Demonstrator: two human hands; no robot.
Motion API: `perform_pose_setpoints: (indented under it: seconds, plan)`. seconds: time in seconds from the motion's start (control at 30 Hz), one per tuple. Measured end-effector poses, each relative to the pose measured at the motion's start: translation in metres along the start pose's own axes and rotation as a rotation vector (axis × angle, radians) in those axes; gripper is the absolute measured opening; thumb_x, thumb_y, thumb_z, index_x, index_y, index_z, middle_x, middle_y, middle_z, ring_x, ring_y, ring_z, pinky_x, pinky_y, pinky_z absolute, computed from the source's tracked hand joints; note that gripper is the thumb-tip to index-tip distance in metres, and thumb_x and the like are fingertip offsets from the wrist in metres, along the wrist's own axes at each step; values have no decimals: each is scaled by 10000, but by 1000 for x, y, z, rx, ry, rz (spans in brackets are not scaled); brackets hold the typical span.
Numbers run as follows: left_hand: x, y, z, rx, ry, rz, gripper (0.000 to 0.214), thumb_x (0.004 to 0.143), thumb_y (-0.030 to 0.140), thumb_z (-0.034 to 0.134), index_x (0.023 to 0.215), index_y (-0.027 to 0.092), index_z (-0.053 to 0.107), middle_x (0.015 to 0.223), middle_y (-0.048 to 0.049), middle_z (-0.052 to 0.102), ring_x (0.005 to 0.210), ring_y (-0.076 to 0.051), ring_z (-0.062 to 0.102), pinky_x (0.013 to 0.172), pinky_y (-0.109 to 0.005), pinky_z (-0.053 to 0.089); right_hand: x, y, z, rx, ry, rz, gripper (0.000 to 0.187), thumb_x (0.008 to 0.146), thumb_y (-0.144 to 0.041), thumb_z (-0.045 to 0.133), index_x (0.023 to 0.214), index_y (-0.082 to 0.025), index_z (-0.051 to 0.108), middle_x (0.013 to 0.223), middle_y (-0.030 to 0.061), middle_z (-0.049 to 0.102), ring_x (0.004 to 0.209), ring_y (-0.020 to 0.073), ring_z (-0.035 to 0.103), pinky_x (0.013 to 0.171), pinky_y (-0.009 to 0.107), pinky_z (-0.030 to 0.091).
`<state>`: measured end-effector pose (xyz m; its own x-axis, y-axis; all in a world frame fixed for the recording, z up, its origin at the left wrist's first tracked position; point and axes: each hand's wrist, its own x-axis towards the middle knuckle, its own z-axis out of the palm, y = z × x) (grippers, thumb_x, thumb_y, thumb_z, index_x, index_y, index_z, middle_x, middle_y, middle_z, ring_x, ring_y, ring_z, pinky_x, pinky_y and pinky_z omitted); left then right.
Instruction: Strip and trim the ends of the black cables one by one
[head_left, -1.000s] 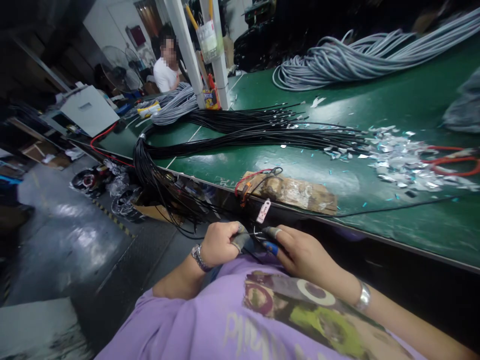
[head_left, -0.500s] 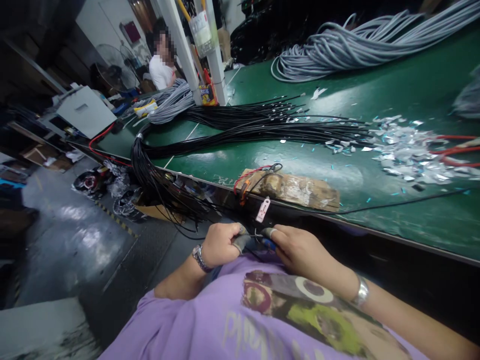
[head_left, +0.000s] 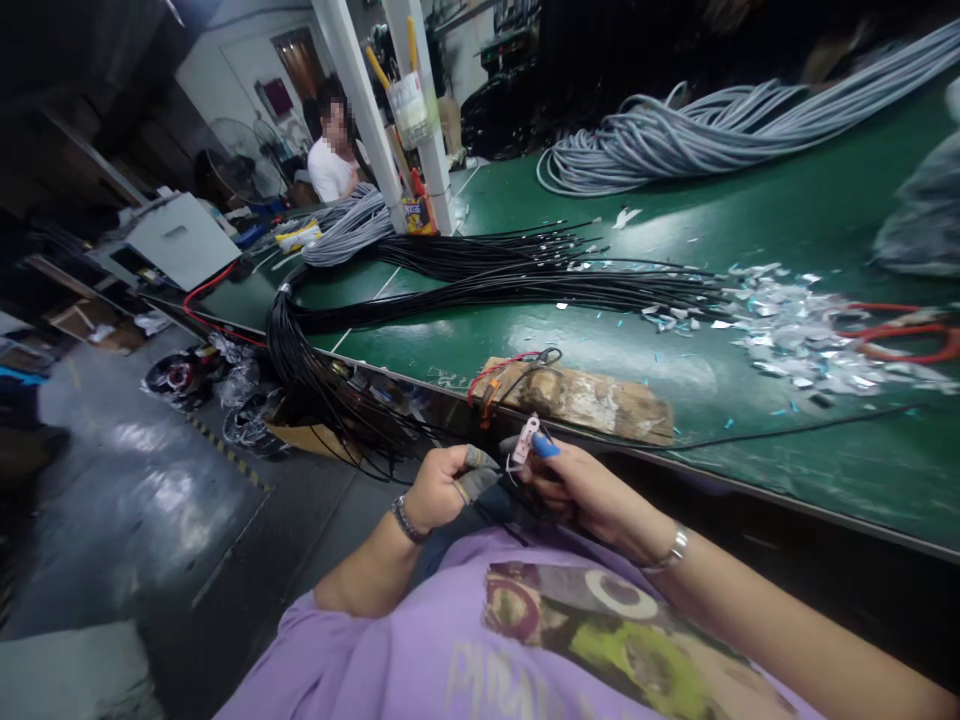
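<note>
My left hand (head_left: pixel 444 487), with grey covers on thumb and fingertip, pinches a thin black cable, mostly hidden by the fingers and dark behind them. Just to its right, my right hand (head_left: pixel 574 490) has curled fingers and a raised thumb wearing a blue cover. What those curled fingers hold is hidden in shadow. A small pink-white tag (head_left: pixel 527 441) shows beside that thumb, at the bench edge. Some thin pale strands appear between the hands. Above them, a worn wooden block (head_left: pixel 600 402) lies on the bench edge, with an orange-and-black clip (head_left: pixel 490 392) at its left end.
On the green bench (head_left: pixel 765 210) lie bundled black cables (head_left: pixel 465 290), grey cable coils (head_left: pixel 675 135), white scraps (head_left: pixel 802 330) and orange-handled scissors (head_left: pixel 907 340). White posts (head_left: pixel 367 120) rise behind. A person (head_left: pixel 330 160) sits at the far left. Black cables hang over the front edge.
My right hand has turned, its blue-covered thumb now raised beside the tag. My hands have parted slightly. The view has tilted up a little.
</note>
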<state>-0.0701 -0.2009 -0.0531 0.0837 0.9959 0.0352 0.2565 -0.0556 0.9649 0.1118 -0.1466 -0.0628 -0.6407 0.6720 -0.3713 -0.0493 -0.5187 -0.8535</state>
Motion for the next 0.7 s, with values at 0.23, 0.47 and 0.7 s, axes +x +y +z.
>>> perform_pose_setpoints:
  seconds: [0.23, 0.47, 0.7]
  plan:
    - [9, -8, 5, -128, 22, -85, 495, 628, 608, 719, 658, 122, 628, 479, 45, 468, 436, -45, 366, 452, -186, 339, 5, -6, 7, 108, 133, -57, 514, 599, -669, 698, 659, -215, 465, 415, -117, 313, 378, 47, 211, 359, 176, 174]
    - [11, -13, 9, -146, -7, -68, 501, 673, 619, 679, 678, 122, 614, 509, 36, 483, 454, -48, 383, 460, -188, 331, 8, -5, 5, 182, 125, -45, 545, 559, -662, 738, 646, -217, 434, 425, -104, 356, 381, 49, 266, 368, 180, 239]
    - [14, -12, 13, -160, -50, -109, 539, 644, 655, 676, 642, 126, 575, 487, 44, 457, 439, -49, 386, 444, -190, 310, 10, -3, 4, 274, 103, -37, 538, 507, -590, 813, 621, -202, 458, 464, -86, 366, 408, 56, 312, 374, 187, 146]
